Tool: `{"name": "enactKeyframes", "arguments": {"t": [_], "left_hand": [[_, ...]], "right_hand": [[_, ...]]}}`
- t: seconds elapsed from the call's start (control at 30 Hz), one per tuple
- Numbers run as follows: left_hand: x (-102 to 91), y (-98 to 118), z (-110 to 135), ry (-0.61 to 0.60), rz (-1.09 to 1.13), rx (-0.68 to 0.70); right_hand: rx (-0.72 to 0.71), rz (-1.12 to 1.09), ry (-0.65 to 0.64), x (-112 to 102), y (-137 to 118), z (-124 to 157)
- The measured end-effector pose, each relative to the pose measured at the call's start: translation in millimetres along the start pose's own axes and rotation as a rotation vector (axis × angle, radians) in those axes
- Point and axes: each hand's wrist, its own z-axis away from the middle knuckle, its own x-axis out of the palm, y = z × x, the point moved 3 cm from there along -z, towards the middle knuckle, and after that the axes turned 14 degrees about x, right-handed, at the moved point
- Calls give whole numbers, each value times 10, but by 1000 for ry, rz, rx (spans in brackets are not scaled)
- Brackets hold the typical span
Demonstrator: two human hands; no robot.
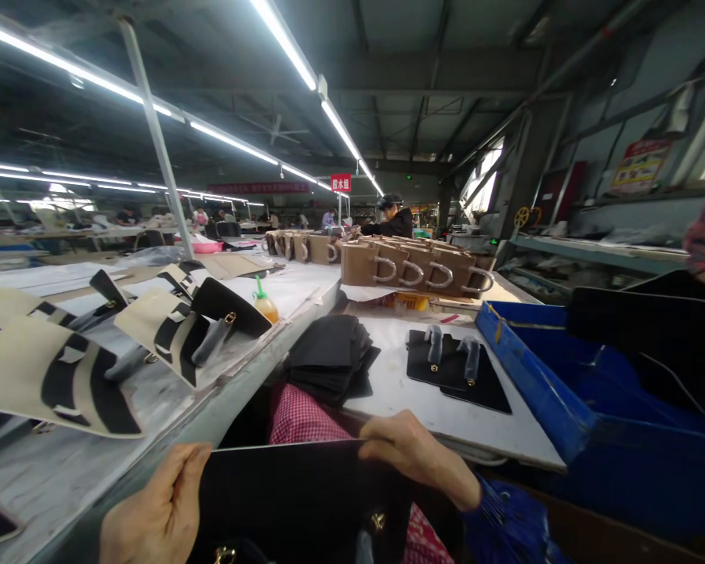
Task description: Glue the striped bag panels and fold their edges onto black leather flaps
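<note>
Between my two hands is a black bag panel (294, 486) with gold-coloured fittings and part of a wrapped handle near its lower edge. My left hand (156, 505) grips its left side, the thumb lying along the front. At the top right corner my right hand (408, 446) pinches the edge between thumb and fingers. The panel is tilted over my lap, where red checked cloth shows behind it. Just beyond lies a stack of black sheets (329, 352). To its right, black panels with plastic-wrapped handles (458, 372) rest on the white tabletop.
A blue bin (540, 392) holding dark panels stands at the right. On the left table (170, 415) lie several cream-and-black panels (52, 380) and a glue bottle (264, 304) with a green cap. Brown bags (411, 270) with wrapped handles line the far table. A co-worker (391, 215) sits behind them.
</note>
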Motion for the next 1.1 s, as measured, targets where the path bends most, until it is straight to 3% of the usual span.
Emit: {"name": "enactKeyframes", "arguments": {"t": [0.13, 0.27, 0.4, 0.5, 0.63, 0.73, 0.83, 0.97, 1.03, 1.1], "left_hand": [[66, 109, -78, -5, -17, -37], [31, 114, -190, -139, 178, -199], [-24, 76, -209, -94, 309, -282], [-26, 39, -184, -48, 339, -307], [-16, -38, -166, -50, 359, -302], [-5, -117, -150, -95, 365, -319], [20, -175, -127, -131, 381, -330], [113, -175, -82, -188, 424, -341], [183, -139, -52, -230, 457, -346], [257, -92, -16, -272, 491, -355]], "right_hand": [[-12, 76, 70, -169, -9, 91], [39, 136, 244, -444, 265, 175], [267, 191, 525, -785, 898, 175], [500, 238, 691, -914, 1508, 26], [857, 300, 780, -843, 2230, -268], [1037, 333, 771, -714, 2509, -358], [1076, 394, 847, -603, 2503, -338], [883, 473, 883, -329, 2182, -538], [723, 479, 749, -62, 1960, -798], [513, 469, 470, 301, 1725, -1094]]}}
